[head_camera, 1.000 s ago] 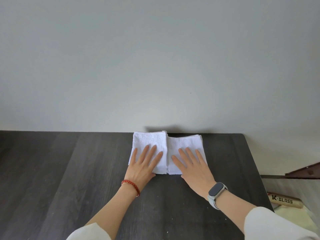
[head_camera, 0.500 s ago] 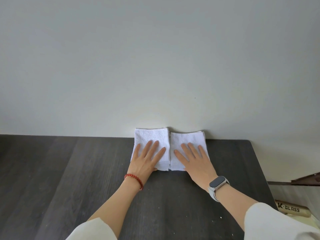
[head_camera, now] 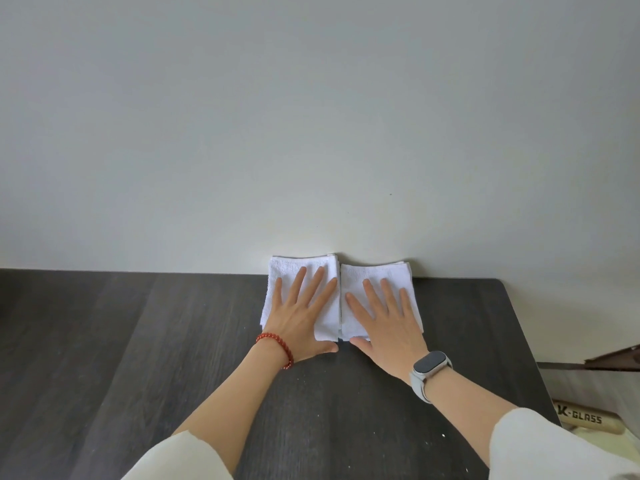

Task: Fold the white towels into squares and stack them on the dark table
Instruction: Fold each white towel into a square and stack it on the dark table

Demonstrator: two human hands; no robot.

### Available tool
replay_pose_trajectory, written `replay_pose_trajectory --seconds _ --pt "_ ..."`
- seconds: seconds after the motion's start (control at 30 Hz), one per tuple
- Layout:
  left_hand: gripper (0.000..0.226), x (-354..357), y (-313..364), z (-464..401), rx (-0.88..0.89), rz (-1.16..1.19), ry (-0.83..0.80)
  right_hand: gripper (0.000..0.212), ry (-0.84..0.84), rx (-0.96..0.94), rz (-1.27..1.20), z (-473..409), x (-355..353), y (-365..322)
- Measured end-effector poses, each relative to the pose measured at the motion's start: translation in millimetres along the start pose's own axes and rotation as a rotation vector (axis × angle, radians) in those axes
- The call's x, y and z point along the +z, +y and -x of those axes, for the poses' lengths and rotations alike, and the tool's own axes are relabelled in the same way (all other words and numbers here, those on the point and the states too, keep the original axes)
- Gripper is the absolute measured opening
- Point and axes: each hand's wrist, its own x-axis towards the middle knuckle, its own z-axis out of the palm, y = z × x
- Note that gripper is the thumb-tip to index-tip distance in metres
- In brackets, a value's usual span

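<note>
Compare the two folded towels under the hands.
The left towel sits slightly farther back than the right towel. The left hand, with a red bead bracelet, presses the left towel; the right hand, with a watch, presses the right towel. Both are white, folded, side by side at the table's far edge.

Left hand and right hand lie flat, fingers spread.

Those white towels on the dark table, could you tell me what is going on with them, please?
A person is pressing two folded white towels flat at the far edge of the dark table, against the wall. The left hand lies open on the left towel, the right hand on the right towel. The towels sit side by side, edges touching, not yet stacked.
</note>
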Motion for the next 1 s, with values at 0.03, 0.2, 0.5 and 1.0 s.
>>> replay_pose_trajectory --seconds 0.03,0.2,0.5,1.0 --pt "0.114 -3 1 -5 -0.035 0.047 -0.078 0.076 -0.032 0.013 -0.002 -4 0 0" --pt "0.093 -14 1 -16 -0.05 0.097 -0.08 0.063 0.023 0.001 -0.078 -9 -4 1" --pt "0.076 -7 3 -20 -0.115 0.055 -0.036 0.054 -0.056 0.166 -0.102 -14 -6 2" --pt "0.102 12 -7 33 -0.017 -0.194 0.07 0.078 0.079 -0.068 0.062 31 11 7"
